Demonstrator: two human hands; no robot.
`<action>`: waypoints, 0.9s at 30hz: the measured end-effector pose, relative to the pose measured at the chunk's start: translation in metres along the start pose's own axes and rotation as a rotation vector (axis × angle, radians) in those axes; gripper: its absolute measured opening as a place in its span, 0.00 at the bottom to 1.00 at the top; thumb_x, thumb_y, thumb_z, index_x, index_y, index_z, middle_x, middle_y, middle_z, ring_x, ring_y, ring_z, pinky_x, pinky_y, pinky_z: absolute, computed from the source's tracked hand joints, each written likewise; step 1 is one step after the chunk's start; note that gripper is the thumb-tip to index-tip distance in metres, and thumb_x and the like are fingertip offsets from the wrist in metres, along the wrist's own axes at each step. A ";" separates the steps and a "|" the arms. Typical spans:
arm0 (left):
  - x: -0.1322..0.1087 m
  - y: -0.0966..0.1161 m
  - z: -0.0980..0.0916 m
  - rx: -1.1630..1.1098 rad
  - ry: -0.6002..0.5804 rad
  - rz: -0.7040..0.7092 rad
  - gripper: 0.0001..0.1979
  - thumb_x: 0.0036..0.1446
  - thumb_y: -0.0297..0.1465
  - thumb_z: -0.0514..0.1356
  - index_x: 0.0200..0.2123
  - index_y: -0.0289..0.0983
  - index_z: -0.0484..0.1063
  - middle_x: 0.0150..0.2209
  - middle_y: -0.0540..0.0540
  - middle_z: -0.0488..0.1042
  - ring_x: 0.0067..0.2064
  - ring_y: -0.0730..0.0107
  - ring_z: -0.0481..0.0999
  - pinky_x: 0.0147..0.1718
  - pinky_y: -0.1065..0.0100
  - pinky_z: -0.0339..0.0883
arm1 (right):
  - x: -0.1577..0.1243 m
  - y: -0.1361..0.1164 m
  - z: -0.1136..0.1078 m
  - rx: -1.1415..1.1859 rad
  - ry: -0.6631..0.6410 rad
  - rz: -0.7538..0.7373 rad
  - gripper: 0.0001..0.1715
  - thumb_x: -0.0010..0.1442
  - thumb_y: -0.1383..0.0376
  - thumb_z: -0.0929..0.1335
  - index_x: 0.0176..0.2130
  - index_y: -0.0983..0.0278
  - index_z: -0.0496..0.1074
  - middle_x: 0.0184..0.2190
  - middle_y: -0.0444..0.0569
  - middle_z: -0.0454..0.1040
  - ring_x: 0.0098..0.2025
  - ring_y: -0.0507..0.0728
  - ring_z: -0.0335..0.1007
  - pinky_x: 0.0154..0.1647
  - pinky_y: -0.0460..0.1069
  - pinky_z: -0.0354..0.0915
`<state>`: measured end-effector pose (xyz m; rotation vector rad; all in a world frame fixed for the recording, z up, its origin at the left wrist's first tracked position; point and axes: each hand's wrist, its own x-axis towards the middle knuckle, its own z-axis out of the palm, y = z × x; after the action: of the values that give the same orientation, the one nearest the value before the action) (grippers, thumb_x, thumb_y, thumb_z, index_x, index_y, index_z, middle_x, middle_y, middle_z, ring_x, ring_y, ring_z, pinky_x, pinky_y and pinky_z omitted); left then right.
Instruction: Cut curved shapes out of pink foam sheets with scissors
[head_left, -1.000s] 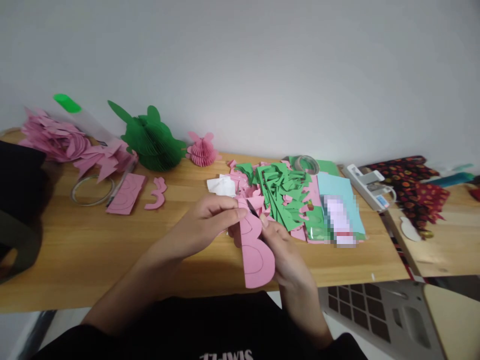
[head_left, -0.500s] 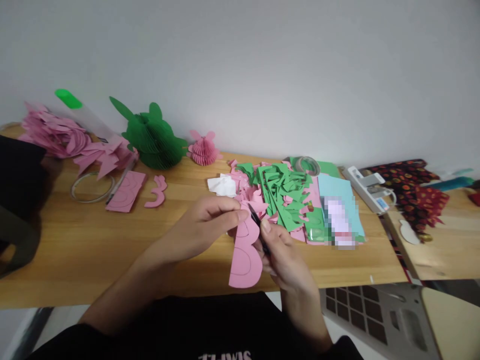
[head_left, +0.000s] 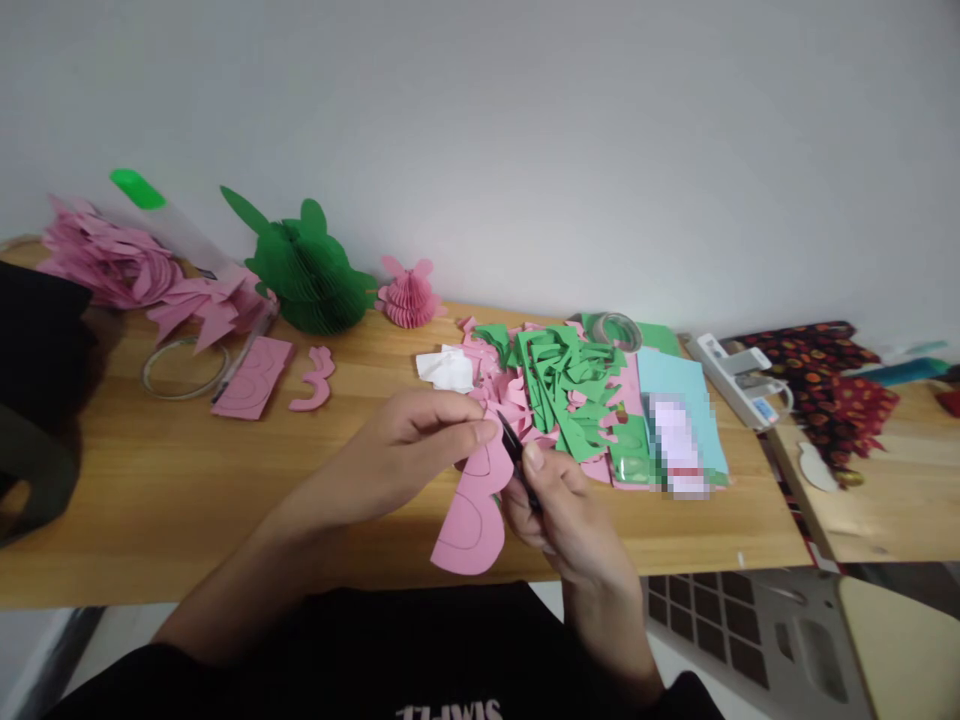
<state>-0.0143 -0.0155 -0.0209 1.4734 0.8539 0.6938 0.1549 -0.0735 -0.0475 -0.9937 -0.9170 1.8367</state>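
Pinched at its top by my left hand [head_left: 420,445] is a pink paper cutout [head_left: 469,525] with a scalloped right edge and pencilled curves. My right hand [head_left: 559,500] grips black scissors [head_left: 513,440], whose blades lie at the cutout's upper right edge. Most of the scissor handles are hidden by my fingers. Just beyond both hands lies a heap of green paper scraps [head_left: 566,390] mixed with pink paper scraps [head_left: 510,395]. A crumpled white tissue [head_left: 446,370] sits left of the heap.
Along the wall stand a green honeycomb-paper figure [head_left: 311,270] and a smaller pink one [head_left: 409,295]. At left are a tape roll [head_left: 184,368], a folded pink card [head_left: 255,378], a curved pink offcut [head_left: 315,380] and pink paper pieces [head_left: 112,255]. A power strip [head_left: 739,380] lies right.
The lower end of the pink cutout has swung left, so it now hangs more slanted. Both hands stay in nearly the same place, still holding the cutout and scissors.
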 end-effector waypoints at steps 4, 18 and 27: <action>-0.001 0.001 0.000 0.004 0.028 0.016 0.17 0.58 0.35 0.57 0.18 0.38 0.65 0.19 0.52 0.63 0.25 0.73 0.64 0.25 0.71 0.59 | 0.000 0.000 0.000 -0.013 0.008 -0.006 0.31 0.60 0.43 0.65 0.20 0.61 0.58 0.11 0.33 0.48 0.12 0.44 0.35 0.11 0.42 0.36; 0.001 0.005 -0.001 0.051 -0.037 0.012 0.18 0.59 0.34 0.54 0.17 0.38 0.63 0.17 0.53 0.61 0.22 0.74 0.62 0.21 0.70 0.55 | -0.001 -0.001 -0.001 -0.040 0.019 -0.001 0.31 0.60 0.43 0.65 0.20 0.61 0.58 0.13 0.33 0.48 0.13 0.45 0.35 0.11 0.42 0.37; 0.006 0.006 0.001 0.098 -0.086 -0.002 0.19 0.60 0.35 0.52 0.18 0.37 0.65 0.18 0.52 0.61 0.23 0.73 0.60 0.22 0.70 0.52 | -0.001 -0.001 -0.005 -0.059 0.053 -0.043 0.30 0.61 0.45 0.65 0.20 0.62 0.59 0.13 0.34 0.50 0.14 0.45 0.39 0.11 0.42 0.40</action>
<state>-0.0099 -0.0105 -0.0150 1.5788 0.8331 0.5901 0.1600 -0.0727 -0.0489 -1.0458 -0.9586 1.7481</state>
